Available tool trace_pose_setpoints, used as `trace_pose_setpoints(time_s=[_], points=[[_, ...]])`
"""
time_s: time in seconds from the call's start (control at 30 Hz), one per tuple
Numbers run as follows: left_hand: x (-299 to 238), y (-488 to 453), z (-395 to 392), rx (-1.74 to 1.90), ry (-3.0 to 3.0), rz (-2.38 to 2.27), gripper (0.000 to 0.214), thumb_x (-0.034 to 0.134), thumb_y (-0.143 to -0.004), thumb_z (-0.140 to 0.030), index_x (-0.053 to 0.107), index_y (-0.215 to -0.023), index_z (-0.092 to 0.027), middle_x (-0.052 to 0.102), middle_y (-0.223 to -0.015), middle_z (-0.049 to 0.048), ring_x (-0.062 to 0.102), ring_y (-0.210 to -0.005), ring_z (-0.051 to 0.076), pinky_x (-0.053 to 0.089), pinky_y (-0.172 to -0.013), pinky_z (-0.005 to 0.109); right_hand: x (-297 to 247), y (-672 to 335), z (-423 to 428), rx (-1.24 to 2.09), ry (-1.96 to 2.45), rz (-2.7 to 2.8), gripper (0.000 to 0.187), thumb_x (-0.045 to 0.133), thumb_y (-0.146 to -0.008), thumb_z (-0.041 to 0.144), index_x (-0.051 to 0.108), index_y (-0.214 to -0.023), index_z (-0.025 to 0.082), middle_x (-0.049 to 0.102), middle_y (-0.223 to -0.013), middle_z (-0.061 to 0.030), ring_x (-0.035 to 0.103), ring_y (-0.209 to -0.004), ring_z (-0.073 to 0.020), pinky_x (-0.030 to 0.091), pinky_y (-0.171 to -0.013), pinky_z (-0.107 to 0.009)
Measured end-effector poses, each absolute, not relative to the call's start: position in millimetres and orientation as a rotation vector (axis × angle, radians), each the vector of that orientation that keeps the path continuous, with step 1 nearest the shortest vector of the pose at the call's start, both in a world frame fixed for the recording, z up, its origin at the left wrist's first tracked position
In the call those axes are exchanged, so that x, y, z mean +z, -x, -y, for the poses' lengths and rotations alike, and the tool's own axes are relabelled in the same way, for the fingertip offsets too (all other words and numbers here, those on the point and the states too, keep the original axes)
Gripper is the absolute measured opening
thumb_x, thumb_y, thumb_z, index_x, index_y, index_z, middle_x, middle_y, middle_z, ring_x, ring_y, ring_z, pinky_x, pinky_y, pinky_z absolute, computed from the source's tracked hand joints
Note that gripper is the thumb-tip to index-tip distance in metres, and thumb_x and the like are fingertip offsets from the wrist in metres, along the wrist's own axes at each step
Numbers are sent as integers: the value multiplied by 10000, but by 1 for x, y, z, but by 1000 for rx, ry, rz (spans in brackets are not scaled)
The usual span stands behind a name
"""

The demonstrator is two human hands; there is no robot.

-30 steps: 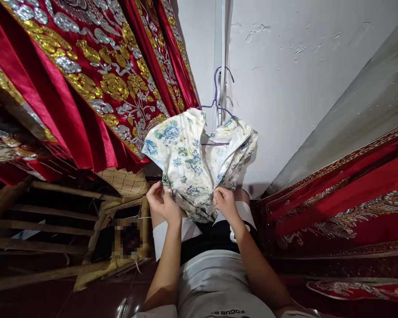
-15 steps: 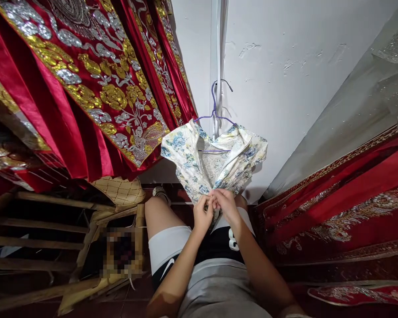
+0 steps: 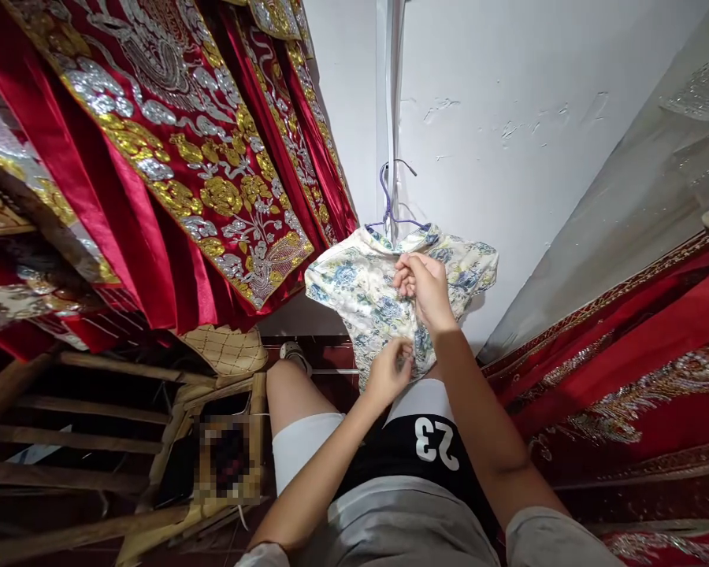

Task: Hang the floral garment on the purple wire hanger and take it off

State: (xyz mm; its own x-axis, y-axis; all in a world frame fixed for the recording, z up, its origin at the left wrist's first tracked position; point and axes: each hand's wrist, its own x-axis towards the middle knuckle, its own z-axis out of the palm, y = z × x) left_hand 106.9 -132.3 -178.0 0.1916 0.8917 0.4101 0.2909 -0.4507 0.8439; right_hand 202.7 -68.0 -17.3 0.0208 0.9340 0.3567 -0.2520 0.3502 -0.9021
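A short-sleeved cream shirt with blue and yellow flowers (image 3: 343, 287) hangs by its collar on a thin purple wire hanger (image 3: 386, 197). Below the collar, my right hand (image 3: 428, 287) is closed with fingers curled, pinching the front edge. Lower on the front, my left hand (image 3: 390, 372) has thumb and fingers drawn together at the cloth. The shirt's two front halves now lie over one another, hiding its inside. My hands and forearms cover part of the right half.
Red satin garments with gold and silver sequin embroidery (image 3: 224, 189) hang at the left. A wooden chair frame (image 3: 94, 405) stands below them. More red beaded cloth (image 3: 614, 394) hangs at the right, beneath sheer fabric. Behind the shirt is a white wall (image 3: 496, 87) with a vertical pipe.
My right hand has moved up towards the collar, while my left hand stays low, slightly farther right. The shirt front, gaping before, is drawn together. The view has shifted a little.
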Motion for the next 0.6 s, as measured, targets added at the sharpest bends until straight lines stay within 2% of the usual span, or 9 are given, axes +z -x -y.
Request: trace_pose_setpoints(time_s=[0.1, 0.17, 0.2, 0.27, 0.37, 0.47, 0.6], points=[[-113, -91, 113, 1599, -1820, -1027, 368, 525, -954, -218, 553, -1321, -203, 668, -883, 46, 626, -812, 197, 480, -801, 311, -18, -209, 71, 1078, 766, 1223, 209, 582, -871, 271, 590, -681, 183, 594, -522, 21, 461, -408, -62, 313, -409, -184], [-69, -80, 96, 1787, -1912, -1053, 373, 521, -986, -262, 567, -1352, -207, 663, -914, 46, 598, -794, 182, 467, -798, 308, -12, -212, 70, 1056, 777, 1275, 219, 592, -861, 279, 588, -663, 184, 586, -513, 20, 464, -414, -67, 321, -418, -187], [-51, -76, 87, 1808, -1986, -1045, 353, 525, -991, -273, 593, -1330, -206, 668, -925, 45, 593, -787, 175, 464, -794, 306, -10, -212, 69, 1040, 776, 1303, 221, 597, -859, 288, 593, -664, 184, 583, -511, 21, 463, -416, -69, 322, -423, -189], [-23, -70, 71, 1764, -2148, -1032, 235, 542, -988, -283, 681, -1152, -188, 682, -921, 46, 598, -795, 171, 460, -790, 301, -12, -211, 67, 999, 771, 1346, 220, 606, -863, 319, 610, -690, 183, 579, -516, 25, 458, -422, -71, 326, -436, -196], [-11, -69, 57, 1700, -2319, -1069, 176, 561, -980, -266, 690, -922, -162, 692, -888, 55, 613, -816, 178, 450, -787, 299, -31, -206, 65, 919, 796, 1332, 245, 616, -875, 385, 608, -726, 190, 548, -527, 36, 458, -450, -79, 336, -466, -210], [-22, -69, 56, 1732, -2392, -1218, 160, 571, -982, -258, 678, -907, -164, 706, -889, 54, 626, -877, 199, 417, -912, 355, -60, -200, 63, 890, 864, 1272, 285, 618, -879, 447, 580, -736, 204, 507, -535, 45, 451, -478, -91, 331, -484, -225], [-37, -71, 65, 1848, -2334, -1370, 142, 582, -984, -264, 655, -888, -188, 703, -875, 21, 627, -930, 204, 253, -1145, 472, -82, -192, 52, 889, 907, 1257, 288, 628, -863, 471, 577, -748, 211, 491, -554, 42, 409, -488, -102, 292, -480, -245]])
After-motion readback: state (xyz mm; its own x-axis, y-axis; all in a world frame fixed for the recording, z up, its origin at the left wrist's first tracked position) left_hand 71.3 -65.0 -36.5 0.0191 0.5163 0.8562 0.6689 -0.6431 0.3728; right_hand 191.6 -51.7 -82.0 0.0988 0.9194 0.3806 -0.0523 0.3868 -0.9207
